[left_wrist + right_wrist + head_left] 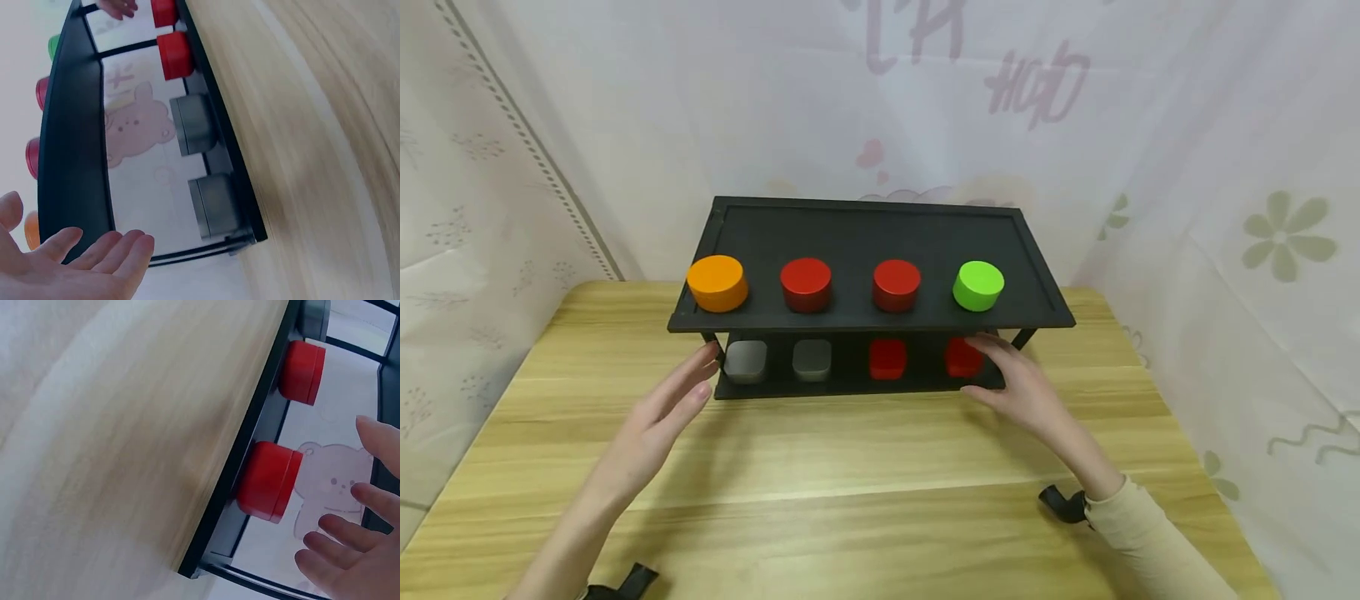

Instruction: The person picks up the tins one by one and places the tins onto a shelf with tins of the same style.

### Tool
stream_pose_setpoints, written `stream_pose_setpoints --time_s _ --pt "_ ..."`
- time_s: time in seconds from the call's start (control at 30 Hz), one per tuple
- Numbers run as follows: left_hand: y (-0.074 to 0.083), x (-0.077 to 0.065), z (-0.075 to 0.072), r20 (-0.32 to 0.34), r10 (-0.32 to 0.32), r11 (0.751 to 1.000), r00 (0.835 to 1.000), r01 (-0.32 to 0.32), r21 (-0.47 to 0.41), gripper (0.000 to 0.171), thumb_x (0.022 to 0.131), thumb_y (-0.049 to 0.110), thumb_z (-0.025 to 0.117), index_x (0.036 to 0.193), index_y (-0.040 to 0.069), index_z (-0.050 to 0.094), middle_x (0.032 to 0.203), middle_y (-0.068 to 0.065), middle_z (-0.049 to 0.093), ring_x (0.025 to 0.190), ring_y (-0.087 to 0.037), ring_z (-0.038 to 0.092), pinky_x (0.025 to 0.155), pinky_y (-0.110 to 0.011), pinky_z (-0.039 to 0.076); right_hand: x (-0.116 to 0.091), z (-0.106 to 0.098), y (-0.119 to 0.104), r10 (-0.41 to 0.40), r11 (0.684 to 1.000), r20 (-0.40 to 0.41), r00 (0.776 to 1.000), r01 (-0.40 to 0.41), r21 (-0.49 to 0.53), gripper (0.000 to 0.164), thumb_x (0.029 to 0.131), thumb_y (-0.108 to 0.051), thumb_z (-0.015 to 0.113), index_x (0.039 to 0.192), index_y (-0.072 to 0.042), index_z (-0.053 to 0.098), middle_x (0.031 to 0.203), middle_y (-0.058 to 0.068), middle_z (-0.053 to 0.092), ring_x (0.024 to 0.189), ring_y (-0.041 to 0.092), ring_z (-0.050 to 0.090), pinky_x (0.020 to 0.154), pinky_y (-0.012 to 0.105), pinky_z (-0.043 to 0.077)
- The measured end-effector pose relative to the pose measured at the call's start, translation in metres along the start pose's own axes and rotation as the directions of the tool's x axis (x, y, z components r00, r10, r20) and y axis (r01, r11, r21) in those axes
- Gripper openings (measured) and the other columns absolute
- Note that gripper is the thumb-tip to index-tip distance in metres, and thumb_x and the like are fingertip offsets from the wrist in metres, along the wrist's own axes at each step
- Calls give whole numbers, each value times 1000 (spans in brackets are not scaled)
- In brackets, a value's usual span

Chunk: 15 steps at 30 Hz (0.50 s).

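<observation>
My left hand (658,412) is at the left end of a black two-tier rack (865,237), fingers extended and holding nothing. Close to it on the lower shelf sits a grey rounded-square tin (746,362), with a second grey tin (812,360) to its right. On the right, my other hand (1021,390) reaches to the rack's lower level, thumb and fingers spread by a red rounded-square tin (962,358). In the right wrist view that hand (350,550) stands apart from the red tin (269,481). Another red tin (887,359) sits further left.
Along the top shelf's front stand round tins: orange (718,284), red (807,285), another red (897,286) and green (978,286). The rack stands on a wooden table (850,483), before a printed cloth (775,100). Rack legs rise at both ends.
</observation>
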State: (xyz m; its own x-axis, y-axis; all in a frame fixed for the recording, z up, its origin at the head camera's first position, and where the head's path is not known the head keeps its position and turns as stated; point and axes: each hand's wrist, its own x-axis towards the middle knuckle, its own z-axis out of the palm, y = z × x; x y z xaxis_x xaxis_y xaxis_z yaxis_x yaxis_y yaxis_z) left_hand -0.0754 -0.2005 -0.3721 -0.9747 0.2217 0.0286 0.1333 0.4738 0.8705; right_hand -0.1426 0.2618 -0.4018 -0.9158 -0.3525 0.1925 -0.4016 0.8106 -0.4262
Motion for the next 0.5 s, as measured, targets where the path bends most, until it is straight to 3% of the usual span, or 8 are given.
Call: stream_pose_setpoints --time_s 0.1,0.23,0.37,0.47,0.5 --pt "0 4 5 15 6 1000 1000 -6 12 49 102 30 37 148 37 22 155 6 28 134 7 34 94 3 30 0 4 -1 -55 998 -24 998 55 -2 66 76 -33 78 135 -21 50 139 5 50 128 24 48 99 47 45" --pt "1 6 12 39 1 998 999 -3 64 50 101 33 39 147 43 22 154 12 28 134 -4 41 94 0 33 -5 11 -5 -109 994 -35 993 109 7 64 76 -29 79 133 -24 52 138 5 50 126 23 50 97 45 47" --pt "2 2 18 49 -2 991 999 -5 135 52 100 36 43 146 45 20 155 9 27 133 -26 44 101 -30 46 -9 19 -13 -128 992 -14 992 128 22 61 77 -30 78 132 -25 53 140 5 49 128 23 48 99 46 47" --pt "2 -4 24 39 16 983 999 -23 185 55 98 35 47 146 45 20 155 3 27 133 -35 42 99 -58 41 -12 24 -19 -143 989 8 990 143 25 60 78 -32 76 133 -26 52 141 4 49 129 22 48 100 45 47" --pt "2 -5 25 36 30 980 999 -36 197 57 97 35 49 146 44 21 155 1 28 134 -36 40 99 -61 39 -13 25 -21 -152 988 11 988 152 26 59 79 -33 76 133 -26 52 141 5 49 129 22 48 100 45 47"
